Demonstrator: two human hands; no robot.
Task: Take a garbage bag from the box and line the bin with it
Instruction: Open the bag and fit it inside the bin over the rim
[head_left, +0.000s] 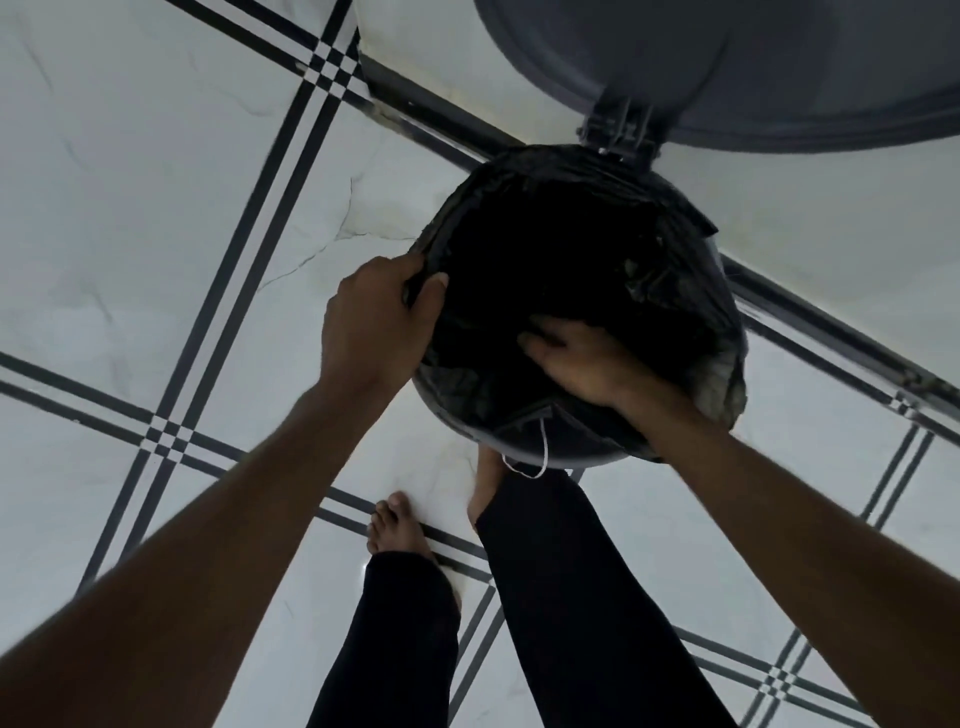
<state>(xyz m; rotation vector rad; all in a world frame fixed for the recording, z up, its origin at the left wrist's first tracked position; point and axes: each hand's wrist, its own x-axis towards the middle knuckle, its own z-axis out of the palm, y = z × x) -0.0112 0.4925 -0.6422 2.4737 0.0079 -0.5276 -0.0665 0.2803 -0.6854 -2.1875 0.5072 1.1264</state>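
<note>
Left hand (376, 317) gripping bin rim with black garbage bag (670, 244) edge, fingers curling over, thumb inside. Bag already sitting in round pedal bin (571, 457), folded over most of rim, near edge looking bunched. Right hand (587, 364) reaching into opening, fingers spread flat, pressing liner down, clasping nothing. Lid (779, 73) standing open; right foot (491, 483) apparently pressing pedal. Remaining: smoothing, tucking rim. Box not showing.

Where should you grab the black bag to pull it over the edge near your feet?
Probably pinch the loose bag edge on the near rim of the bin, coming from above. It sags there with its white drawstring hanging, while the left hand already grips the left rim and the right hand presses inside.
</note>
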